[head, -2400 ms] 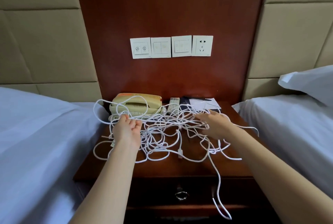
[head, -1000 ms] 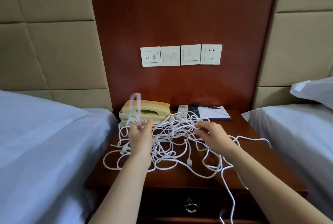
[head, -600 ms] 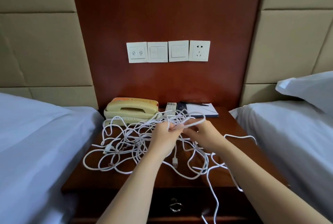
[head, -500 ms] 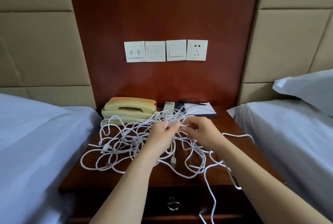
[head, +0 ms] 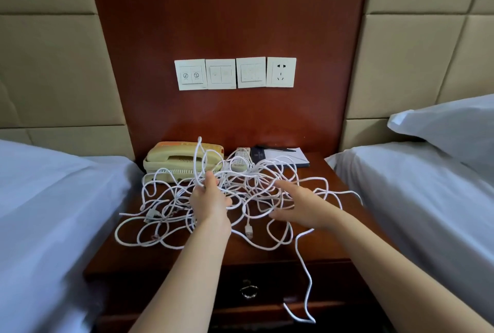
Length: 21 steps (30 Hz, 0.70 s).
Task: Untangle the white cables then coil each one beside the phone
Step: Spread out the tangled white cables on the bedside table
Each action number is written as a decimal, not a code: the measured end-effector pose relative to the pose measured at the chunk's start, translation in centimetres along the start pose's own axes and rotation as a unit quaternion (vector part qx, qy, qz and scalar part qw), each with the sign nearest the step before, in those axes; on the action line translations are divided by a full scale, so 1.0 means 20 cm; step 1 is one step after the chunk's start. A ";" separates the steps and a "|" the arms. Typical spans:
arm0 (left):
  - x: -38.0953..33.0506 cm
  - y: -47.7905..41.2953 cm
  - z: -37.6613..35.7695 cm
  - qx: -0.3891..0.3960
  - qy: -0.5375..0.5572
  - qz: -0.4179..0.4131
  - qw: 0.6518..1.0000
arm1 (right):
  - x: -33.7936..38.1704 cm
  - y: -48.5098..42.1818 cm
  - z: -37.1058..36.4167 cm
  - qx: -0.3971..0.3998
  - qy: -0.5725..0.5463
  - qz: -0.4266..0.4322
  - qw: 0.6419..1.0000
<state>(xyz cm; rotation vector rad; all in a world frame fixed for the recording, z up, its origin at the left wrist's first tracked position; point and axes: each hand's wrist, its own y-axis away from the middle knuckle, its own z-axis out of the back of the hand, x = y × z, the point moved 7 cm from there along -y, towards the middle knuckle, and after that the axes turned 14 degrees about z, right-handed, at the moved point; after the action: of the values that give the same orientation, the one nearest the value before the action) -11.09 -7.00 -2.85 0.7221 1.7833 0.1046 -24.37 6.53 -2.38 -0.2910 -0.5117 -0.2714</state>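
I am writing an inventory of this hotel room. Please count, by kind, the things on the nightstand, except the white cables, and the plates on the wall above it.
Phone: 1
Remote control: 1
Notepad: 1
Pen: 1
Switch plates: 3
Socket plate: 1
Total: 8
White cables left out: too tangled to count.

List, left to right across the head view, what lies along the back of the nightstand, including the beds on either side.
left bed → telephone → remote control → notepad → right bed
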 end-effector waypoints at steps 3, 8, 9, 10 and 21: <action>-0.02 0.03 0.01 -0.012 0.011 0.002 1.000 | -0.01 0.01 0.04 -0.048 -0.024 -0.010 0.999; -0.06 0.06 0.04 -0.028 0.055 -0.012 0.998 | -0.13 0.01 0.02 -0.057 -0.107 -0.092 0.988; -0.06 0.06 0.04 -0.023 0.061 -0.008 0.998 | -0.13 0.00 0.02 -0.075 -0.160 -0.109 0.978; -0.06 0.07 0.04 -0.018 0.063 -0.009 0.998 | -0.13 -0.01 0.04 -0.102 -0.199 -0.123 0.967; -0.06 0.04 -0.03 0.071 -0.127 -0.060 0.988 | 0.02 0.03 0.27 -0.189 0.147 -0.187 0.953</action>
<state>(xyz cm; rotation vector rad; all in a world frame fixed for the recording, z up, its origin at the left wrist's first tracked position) -11.15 -6.74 -1.21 0.6931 1.5958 -0.1898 -26.16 8.79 2.17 -0.5162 -0.2106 -0.7736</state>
